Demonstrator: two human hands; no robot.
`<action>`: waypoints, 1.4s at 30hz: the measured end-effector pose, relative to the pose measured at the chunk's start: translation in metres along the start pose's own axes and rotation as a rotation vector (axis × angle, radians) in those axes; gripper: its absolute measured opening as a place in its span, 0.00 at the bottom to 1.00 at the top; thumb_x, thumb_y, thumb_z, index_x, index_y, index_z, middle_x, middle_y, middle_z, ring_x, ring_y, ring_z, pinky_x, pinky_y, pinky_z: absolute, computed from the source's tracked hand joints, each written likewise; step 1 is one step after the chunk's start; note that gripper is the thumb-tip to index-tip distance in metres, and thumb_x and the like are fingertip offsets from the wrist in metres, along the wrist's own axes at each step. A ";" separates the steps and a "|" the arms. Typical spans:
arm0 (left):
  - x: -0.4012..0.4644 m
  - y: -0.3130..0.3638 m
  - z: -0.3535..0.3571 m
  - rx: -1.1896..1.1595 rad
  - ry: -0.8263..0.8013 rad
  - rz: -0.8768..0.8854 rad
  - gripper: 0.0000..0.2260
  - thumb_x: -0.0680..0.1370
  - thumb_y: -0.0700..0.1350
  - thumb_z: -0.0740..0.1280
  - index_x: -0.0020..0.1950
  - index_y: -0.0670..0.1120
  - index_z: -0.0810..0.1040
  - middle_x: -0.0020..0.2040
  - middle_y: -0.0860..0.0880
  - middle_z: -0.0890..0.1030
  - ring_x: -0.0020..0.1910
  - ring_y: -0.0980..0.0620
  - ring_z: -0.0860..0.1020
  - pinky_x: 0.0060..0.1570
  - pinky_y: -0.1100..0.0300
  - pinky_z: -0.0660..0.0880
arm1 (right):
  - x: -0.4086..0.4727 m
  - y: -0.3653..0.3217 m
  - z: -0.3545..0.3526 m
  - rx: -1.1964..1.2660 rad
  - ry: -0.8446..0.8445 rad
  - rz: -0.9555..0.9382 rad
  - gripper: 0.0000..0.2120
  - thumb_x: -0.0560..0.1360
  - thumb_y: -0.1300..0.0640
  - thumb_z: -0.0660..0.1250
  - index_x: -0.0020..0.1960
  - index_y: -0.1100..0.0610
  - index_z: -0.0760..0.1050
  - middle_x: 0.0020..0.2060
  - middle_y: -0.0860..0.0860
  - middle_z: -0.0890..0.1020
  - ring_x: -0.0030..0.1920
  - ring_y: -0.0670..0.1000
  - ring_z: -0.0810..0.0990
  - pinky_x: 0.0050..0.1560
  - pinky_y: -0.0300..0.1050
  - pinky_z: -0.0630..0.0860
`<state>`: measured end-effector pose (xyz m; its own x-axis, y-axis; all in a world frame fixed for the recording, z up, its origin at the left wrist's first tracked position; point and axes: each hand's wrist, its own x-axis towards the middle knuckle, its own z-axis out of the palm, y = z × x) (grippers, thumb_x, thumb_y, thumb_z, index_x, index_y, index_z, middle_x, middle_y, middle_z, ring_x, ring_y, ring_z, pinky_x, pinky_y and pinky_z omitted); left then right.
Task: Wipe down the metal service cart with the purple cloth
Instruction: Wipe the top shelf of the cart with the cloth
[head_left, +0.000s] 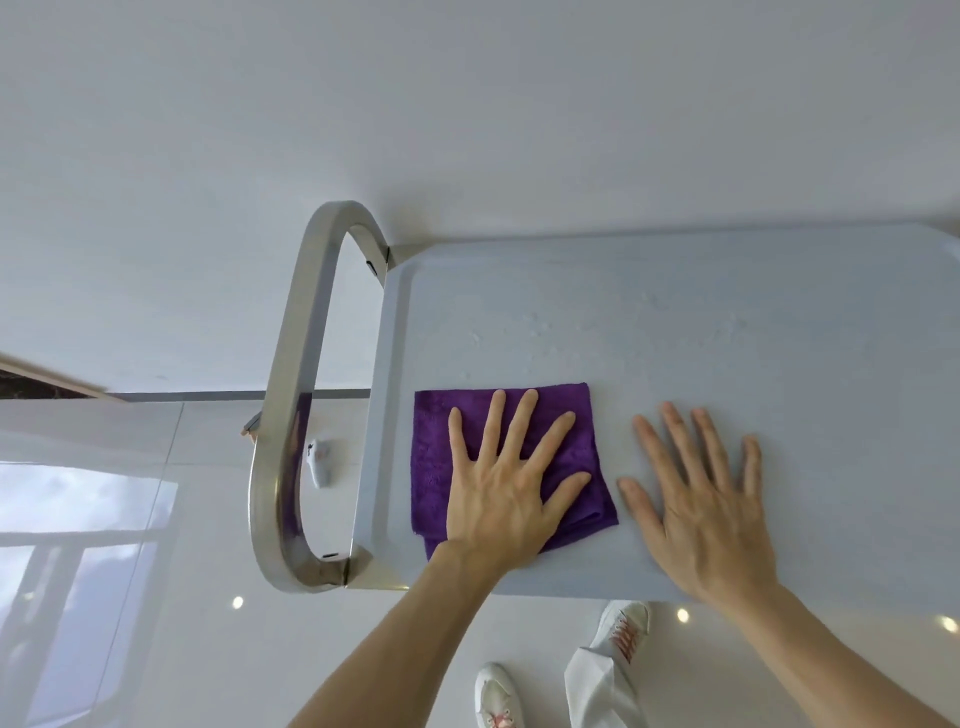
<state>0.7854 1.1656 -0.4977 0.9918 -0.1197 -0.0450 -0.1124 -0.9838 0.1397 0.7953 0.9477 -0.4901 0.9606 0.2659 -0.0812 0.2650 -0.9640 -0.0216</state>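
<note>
Left hand (506, 486) flat, fingers spread straight, pressed palm-down on purple cloth (441, 452); nothing gripped. Cloth folded roughly square, lay on top tray of metal service cart (727, 322), near tray's handle-side edge, toward near edge. Right hand (706, 499) flat too, fingers straight and slightly splayed, rested on bare tray just beside cloth, not touching it, held nothing. Curved steel handle (291, 410) looped off cart's left end. Faint droplets or smudges (535, 325) seen on tray toward far edge. Glossy white floor (156, 649) below, with window reflection and light spots. White sneakers (623, 626) and pale trouser leg (597, 686) visible under near edge.
</note>
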 end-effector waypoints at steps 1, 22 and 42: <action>0.005 -0.003 -0.001 0.002 0.010 0.012 0.27 0.81 0.68 0.47 0.78 0.61 0.61 0.80 0.50 0.59 0.79 0.42 0.56 0.73 0.31 0.49 | 0.000 0.000 0.000 0.001 0.012 0.000 0.32 0.79 0.36 0.48 0.79 0.51 0.60 0.79 0.54 0.60 0.78 0.59 0.58 0.74 0.70 0.52; -0.058 -0.032 -0.004 -0.010 -0.022 -0.009 0.23 0.83 0.63 0.50 0.78 0.61 0.61 0.79 0.54 0.61 0.79 0.46 0.57 0.73 0.34 0.53 | 0.001 0.004 0.002 0.021 -0.010 0.012 0.33 0.79 0.36 0.49 0.79 0.50 0.59 0.79 0.52 0.60 0.79 0.58 0.57 0.74 0.70 0.51; 0.116 -0.063 -0.013 -0.011 0.045 -0.173 0.25 0.81 0.66 0.47 0.78 0.64 0.56 0.80 0.55 0.58 0.79 0.47 0.55 0.76 0.37 0.46 | 0.004 0.005 0.008 0.033 0.135 0.010 0.32 0.77 0.37 0.54 0.77 0.49 0.64 0.77 0.51 0.63 0.77 0.58 0.62 0.72 0.71 0.56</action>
<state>0.9085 1.2156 -0.4993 0.9981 0.0572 -0.0249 0.0602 -0.9877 0.1446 0.7994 0.9439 -0.4986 0.9664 0.2514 0.0533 0.2542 -0.9656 -0.0544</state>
